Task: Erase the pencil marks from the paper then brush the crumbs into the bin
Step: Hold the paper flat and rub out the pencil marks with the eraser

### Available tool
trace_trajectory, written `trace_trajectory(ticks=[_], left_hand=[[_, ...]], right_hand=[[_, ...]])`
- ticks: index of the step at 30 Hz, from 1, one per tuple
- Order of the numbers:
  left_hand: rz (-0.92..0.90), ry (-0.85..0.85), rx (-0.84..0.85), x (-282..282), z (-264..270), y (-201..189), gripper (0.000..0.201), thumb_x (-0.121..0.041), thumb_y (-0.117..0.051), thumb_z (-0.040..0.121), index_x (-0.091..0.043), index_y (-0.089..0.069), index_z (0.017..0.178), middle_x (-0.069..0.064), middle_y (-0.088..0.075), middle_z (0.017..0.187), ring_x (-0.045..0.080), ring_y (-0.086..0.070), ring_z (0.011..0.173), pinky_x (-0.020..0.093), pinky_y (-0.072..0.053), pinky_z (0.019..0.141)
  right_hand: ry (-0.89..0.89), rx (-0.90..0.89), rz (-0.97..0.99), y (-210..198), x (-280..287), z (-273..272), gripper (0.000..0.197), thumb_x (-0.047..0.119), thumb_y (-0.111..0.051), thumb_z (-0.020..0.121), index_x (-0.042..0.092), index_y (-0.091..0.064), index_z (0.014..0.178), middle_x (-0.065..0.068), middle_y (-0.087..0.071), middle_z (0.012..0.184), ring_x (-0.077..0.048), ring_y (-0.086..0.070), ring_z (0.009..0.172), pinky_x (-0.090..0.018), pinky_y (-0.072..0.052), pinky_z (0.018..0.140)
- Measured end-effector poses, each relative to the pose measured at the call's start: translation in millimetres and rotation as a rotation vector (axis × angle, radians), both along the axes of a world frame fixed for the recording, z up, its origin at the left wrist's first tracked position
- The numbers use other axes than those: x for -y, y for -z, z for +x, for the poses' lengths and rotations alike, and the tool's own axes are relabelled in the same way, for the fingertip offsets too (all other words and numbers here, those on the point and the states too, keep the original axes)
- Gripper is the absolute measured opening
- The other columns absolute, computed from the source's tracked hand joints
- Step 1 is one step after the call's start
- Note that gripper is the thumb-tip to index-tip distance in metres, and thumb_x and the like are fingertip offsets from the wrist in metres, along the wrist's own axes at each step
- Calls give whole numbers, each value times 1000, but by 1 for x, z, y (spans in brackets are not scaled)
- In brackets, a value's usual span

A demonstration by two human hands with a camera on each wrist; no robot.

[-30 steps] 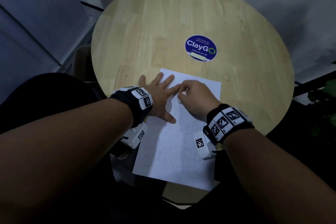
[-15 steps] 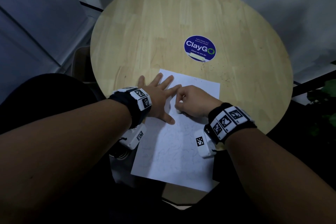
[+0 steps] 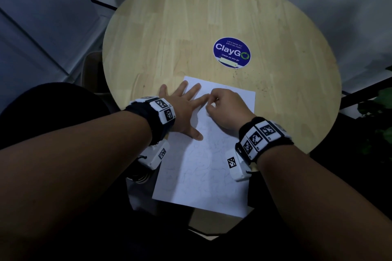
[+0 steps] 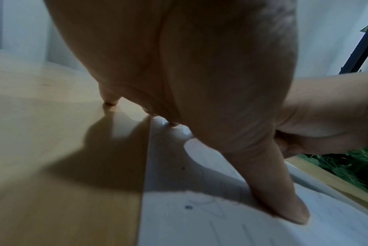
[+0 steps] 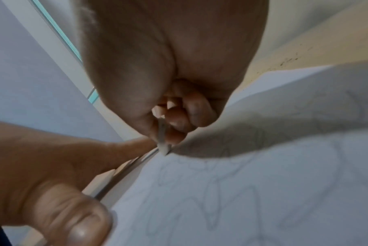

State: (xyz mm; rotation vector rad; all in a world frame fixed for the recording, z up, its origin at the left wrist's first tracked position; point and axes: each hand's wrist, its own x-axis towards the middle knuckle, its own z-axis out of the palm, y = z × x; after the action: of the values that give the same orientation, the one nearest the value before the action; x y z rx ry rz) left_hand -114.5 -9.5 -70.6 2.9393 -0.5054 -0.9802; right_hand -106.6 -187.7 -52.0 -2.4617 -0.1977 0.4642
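A white sheet of paper (image 3: 203, 171) with faint pencil scribbles lies at the near edge of the round wooden table (image 3: 191, 17), its near end hanging over the rim. My left hand (image 3: 184, 108) lies flat with fingers spread, pressing the sheet's upper left part; the thumb (image 4: 284, 199) rests on the paper (image 4: 242, 229). My right hand (image 3: 224, 108) has its fingers curled round a small white eraser (image 5: 163, 143), whose tip touches the paper (image 5: 252, 191) near the top, just beside the left fingertips.
A round blue "ClayGo" sticker (image 3: 231, 52) is stuck on the table beyond the paper. Dark specks (image 3: 252, 82) lie scattered on the wood right of the sheet. A chair (image 3: 91, 70) stands at the left, green plant leaves (image 3: 379, 116) at the right.
My right hand with the eraser slid toward me half a second ago and is now back up near the sheet's top. The left hand has stayed flat on the paper.
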Motion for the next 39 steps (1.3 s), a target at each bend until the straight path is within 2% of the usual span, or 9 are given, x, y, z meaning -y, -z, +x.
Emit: trace_trajectory(ticks=[4,9,13,18,23,29,33,36,39], left_hand=[[11,11,0,0,0,-1,134,-97,-61,67,-48,21,161,-7,30,172,29,26,159,78,-4,118],[11,8,5,0,-1,-1,133,-97,-60,67,-49,21,160,-8,29,172,28,25,159,78,-5,118],[22,25,9,0,-1,-1,133,-98,-59,67,-48,20,161,-8,29,172,28,25,159,77,-5,118],[11,11,7,0,-1,-1,133,-97,-61,67,-49,21,160,-8,28,172,28,25,159,77,-4,118],[12,19,-5,-1,-1,-1,132,-96,-62,68,-47,18,161,-7,30,172,28,26,159,77,-4,119],[10,10,10,-1,-1,0,134,-98,-60,66,-50,22,160,-8,29,172,28,25,159,77,-5,118],[-5,13,12,-3,0,2,135,-98,-60,65,-49,22,160,-8,29,172,28,26,159,77,-4,118],[3,21,25,-3,-1,4,135,-101,-57,63,-49,22,160,-9,30,171,28,26,159,76,-4,118],[-11,2,29,-4,-4,4,134,-100,-57,64,-48,22,160,-4,31,171,30,29,158,75,1,119]], right_hand=[[-190,-210,-26,-4,-3,-5,9,8,-67,91,13,-68,84,7,-70,84,-14,-69,71,-34,-55,67],[13,4,-4,4,-1,2,12,13,-62,96,16,-66,84,4,-68,80,-13,-64,75,-29,-45,63],[-113,-260,42,0,-2,-4,10,5,-65,92,11,-66,84,-2,-73,81,-18,-68,64,-32,-56,62],[17,2,4,5,-5,0,11,15,-64,97,16,-67,86,3,-69,82,-14,-65,74,-31,-49,64],[-178,-193,18,0,-5,-5,15,7,-66,94,15,-65,81,6,-72,90,-14,-70,69,-25,-52,59],[48,-12,-24,4,-2,3,13,17,-62,99,15,-67,87,4,-67,80,-13,-62,73,-29,-43,60],[-103,-330,51,-6,-6,-9,8,3,-64,92,4,-69,85,-9,-75,81,-20,-64,63,-31,-49,58],[58,-429,202,-8,5,-3,14,7,-60,97,6,-68,86,-14,-71,70,-18,-49,47,-28,-35,46],[318,-330,368,-2,24,11,17,10,-56,102,11,-61,86,-18,-68,78,-23,-46,55,-31,-38,49]])
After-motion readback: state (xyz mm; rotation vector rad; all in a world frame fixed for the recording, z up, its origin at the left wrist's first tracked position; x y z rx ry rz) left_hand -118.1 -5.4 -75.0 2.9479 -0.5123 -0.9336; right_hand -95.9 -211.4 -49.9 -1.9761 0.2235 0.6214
